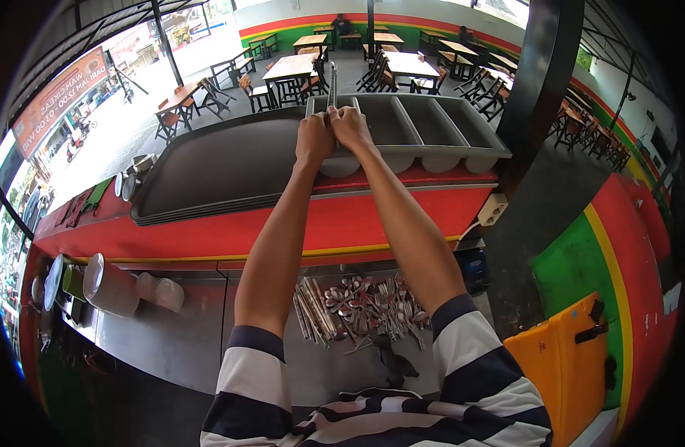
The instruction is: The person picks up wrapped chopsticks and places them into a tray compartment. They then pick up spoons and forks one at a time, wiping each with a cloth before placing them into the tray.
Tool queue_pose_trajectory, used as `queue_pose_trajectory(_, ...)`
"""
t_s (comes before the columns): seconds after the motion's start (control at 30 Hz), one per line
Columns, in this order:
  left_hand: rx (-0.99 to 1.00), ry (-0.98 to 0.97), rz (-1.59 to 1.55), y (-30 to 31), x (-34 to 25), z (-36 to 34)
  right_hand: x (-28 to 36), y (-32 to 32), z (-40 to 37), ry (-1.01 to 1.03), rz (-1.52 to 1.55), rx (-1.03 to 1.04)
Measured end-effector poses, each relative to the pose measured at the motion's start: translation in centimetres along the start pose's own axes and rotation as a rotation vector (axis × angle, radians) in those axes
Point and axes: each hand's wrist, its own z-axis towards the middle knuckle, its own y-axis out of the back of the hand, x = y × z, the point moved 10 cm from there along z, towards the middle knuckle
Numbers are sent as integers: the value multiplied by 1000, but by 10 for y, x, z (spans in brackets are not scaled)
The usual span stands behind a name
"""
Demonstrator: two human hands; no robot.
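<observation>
My left hand (315, 138) and my right hand (350, 128) are closed side by side over the left end of a grey cutlery tray (488, 145). Slim silvery utensils (333, 83) stick up beyond my fingers; their exact kind is hidden by my hands. The tray's compartments to the right show dark insides with no cutlery visible. Below my arms, on a metal worktop, lie a loose pile of spoons and forks (376, 302) and a bundle of chopsticks (313, 311). A dark cloth-like item (393, 363) lies nearer my body.
A stack of dark serving trays (223, 160) sits on the red counter (409, 212), left of the cutlery tray. Stacked plates (110, 287) and bowls (168, 294) stand lower left. A black post (540, 82) rises at right, above an orange box (562, 365). Dining tables lie beyond.
</observation>
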Motion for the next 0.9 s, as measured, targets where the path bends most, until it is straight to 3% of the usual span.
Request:
queue_pose_trajectory(0.57,0,7,-5,-3,5,0,3,-6,0,39,-44,32)
queue_pose_trajectory(0.9,-64,12,-35,9,-1,-5,-4,-2,1,-18,-52,-62)
